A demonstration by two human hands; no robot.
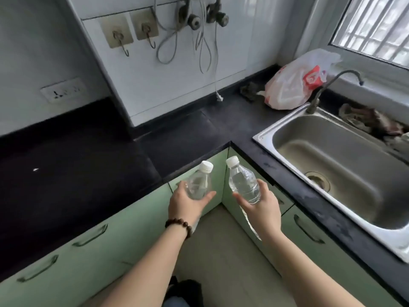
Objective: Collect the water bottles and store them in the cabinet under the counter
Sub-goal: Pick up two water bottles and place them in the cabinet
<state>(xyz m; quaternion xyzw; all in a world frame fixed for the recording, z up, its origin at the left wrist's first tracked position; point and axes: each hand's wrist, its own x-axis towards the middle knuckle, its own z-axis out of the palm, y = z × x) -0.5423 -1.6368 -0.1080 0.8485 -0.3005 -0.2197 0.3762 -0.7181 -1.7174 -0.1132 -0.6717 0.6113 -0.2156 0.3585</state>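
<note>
Floor: pale tiles lie nearest you, between the two runs of cabinets, with your dark trouser leg at the bottom edge.
Left hand (pixel 185 203): you grasp the left bottle (pixel 199 183) around its lower body, fingers curled round it; a brown bead bracelet (pixel 178 227) sits on that wrist.
Right hand (pixel 263 209): you grasp the right bottle (pixel 243 182) the same way, thumb on its near left side.
Bottles: both are clear plastic with white caps, held side by side but apart, caps tilted away from you, in front of the inner corner of the counter and above the floor.
Cabinets: pale green doors (pixel 93 251) with dark bar handles run under the counter on the left and on the right; all that show are closed.
Counter (pixel 77 173): a black L-shaped top, bare and dull on the left, wrapping round the corner to the right.
Sink (pixel 332 156): a steel basin set in the right run, with a dark curved tap (pixel 327 89) at its far edge.
Far counter: a white and red plastic bag (pixel 294 85) lies in the far corner, dark rags beside it and behind the sink.
Wall: white tiles carry two stick-on hooks (pixel 132 32), hanging cables (pixel 205 41) and a socket strip (pixel 64 90) at far left.
Window (pixel 374 25): barred, at far right.
</note>
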